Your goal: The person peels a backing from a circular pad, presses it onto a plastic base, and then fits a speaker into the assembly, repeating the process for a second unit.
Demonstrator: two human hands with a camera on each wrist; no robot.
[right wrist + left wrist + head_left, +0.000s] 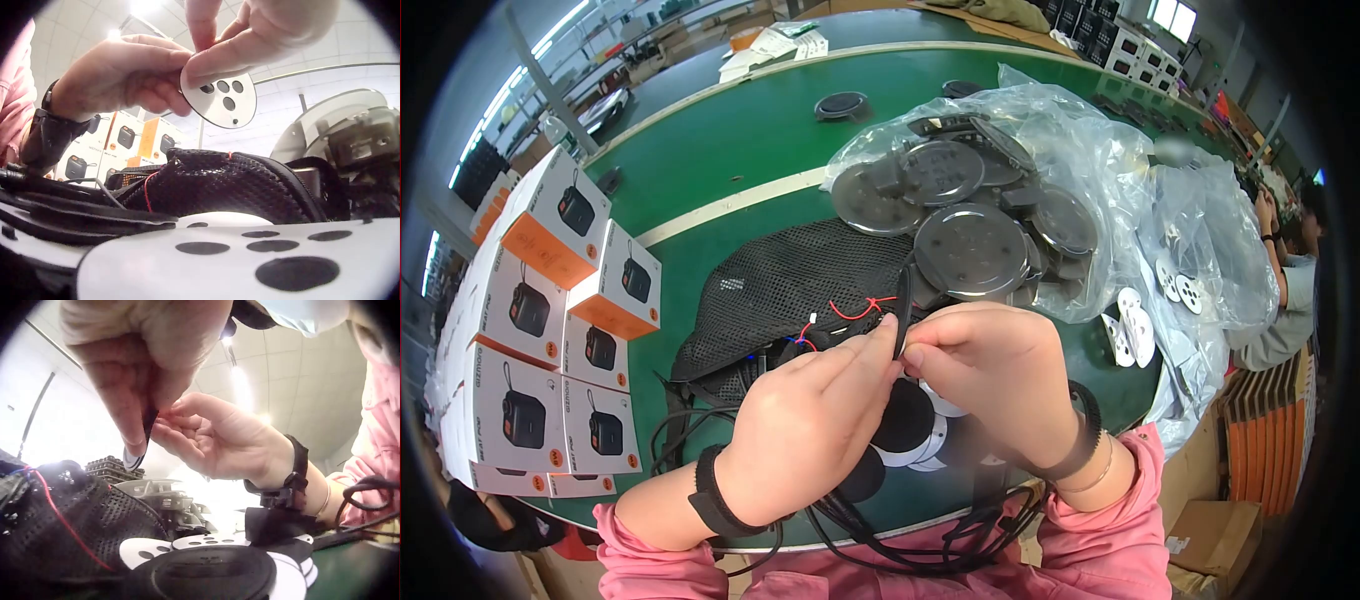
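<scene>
Both hands meet in front of the chest, over the table. Between them is a thin round pad, white with several dark round spots on one face and black on the other, standing edge-on in the head view. My left hand holds it between thumb and fingers. The right hand pinches its edge with thumb and forefinger. Below the hands lies a loose pile of similar pads, some with the black face up, others with the white face up.
A black mesh bag with red wires lies behind the hands. Dark round plastic covers are heaped on a clear plastic bag. Speaker boxes stand stacked at left. Black cables run along the front edge.
</scene>
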